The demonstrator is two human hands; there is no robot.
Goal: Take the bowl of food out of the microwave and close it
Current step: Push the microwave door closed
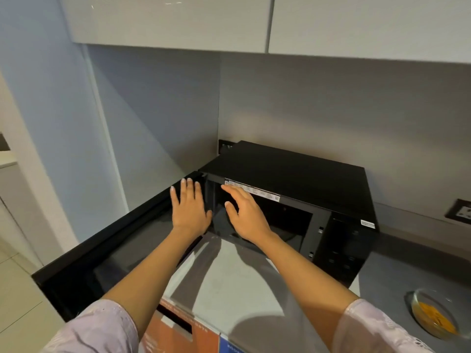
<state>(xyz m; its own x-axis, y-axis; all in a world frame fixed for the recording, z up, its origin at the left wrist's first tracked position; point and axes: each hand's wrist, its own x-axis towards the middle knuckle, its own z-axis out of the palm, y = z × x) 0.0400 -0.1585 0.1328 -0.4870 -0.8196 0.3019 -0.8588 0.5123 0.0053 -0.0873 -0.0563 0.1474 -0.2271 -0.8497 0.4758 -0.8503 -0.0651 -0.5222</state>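
A black microwave [300,174] sits in the counter's corner, its door [107,253] swung wide open to the left. The cavity looks dark and I see no bowl inside. A glass bowl of orange food [433,318] rests on the grey counter at the lower right, apart from both hands. My left hand [190,207] is spread flat, fingers up, by the hinge side of the opening, close to the inner face of the door. My right hand [246,215] reaches into the mouth of the cavity with fingers apart, holding nothing.
White wall cabinets [280,21] hang overhead. A wall socket [461,212] sits to the right of the microwave. A cardboard box [224,281] with an orange and blue front stands below the microwave's opening. The floor [17,296] shows at the lower left.
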